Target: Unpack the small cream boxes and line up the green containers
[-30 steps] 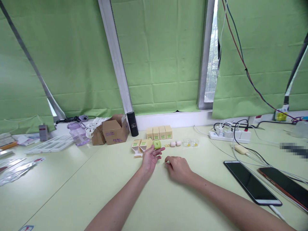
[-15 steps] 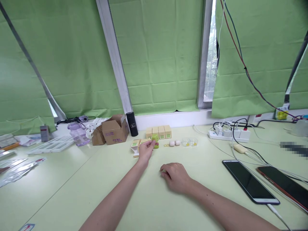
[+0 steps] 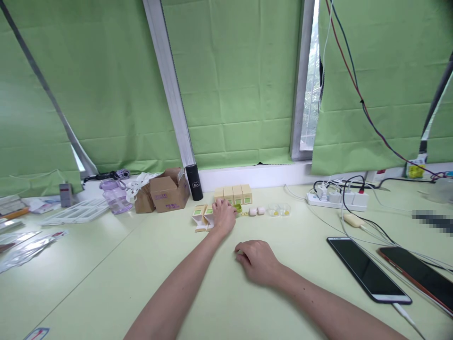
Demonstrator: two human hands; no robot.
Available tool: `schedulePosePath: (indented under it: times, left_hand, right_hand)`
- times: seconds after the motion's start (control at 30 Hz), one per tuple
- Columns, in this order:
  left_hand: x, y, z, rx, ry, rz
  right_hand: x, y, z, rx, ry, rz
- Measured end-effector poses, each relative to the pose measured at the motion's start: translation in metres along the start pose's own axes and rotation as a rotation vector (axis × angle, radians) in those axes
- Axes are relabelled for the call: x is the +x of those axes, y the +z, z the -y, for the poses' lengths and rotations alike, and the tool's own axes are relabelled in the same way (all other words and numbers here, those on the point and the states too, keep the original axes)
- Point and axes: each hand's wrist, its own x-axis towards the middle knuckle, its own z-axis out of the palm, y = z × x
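Note:
My left hand (image 3: 223,218) reaches to the row of small goods, its fingers bent down around a small green item (image 3: 238,208). Part of that item shows beyond my thumb; the rest is hidden by the hand. Just left of the hand stand small cream boxes with green labels (image 3: 200,215), with flaps open at the front. My right hand (image 3: 257,260) rests on the table nearer to me, fingers curled loosely inward with nothing visible in them. Two small pale pink pieces (image 3: 256,211) and a pair of clear cups with yellow spots (image 3: 279,210) lie right of the green item.
Behind stand several closed cream boxes (image 3: 238,194). A black cylinder (image 3: 194,182), a brown carton (image 3: 169,194) and a purple bottle (image 3: 116,196) are at the left. On the right lie a power strip (image 3: 338,198) with cables and two phones, one dark-cased (image 3: 368,268).
My left hand has turned palm down and moved slightly right and forward, covering more of the green item, which no longer stands tall. My right hand has stayed in place.

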Motion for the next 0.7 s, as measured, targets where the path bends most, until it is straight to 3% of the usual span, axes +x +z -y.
schedulePosePath:
  times: [0.33, 0.7]
  left_hand:
    - [-0.005, 0.013, 0.002, 0.283, 0.023, 0.069]
    - [-0.005, 0.014, -0.001, 0.342, 0.037, 0.098]
  right_hand:
    - [-0.001, -0.002, 0.000, -0.020, -0.006, 0.023]
    - [0.000, -0.001, -0.001, -0.014, -0.028, 0.007]
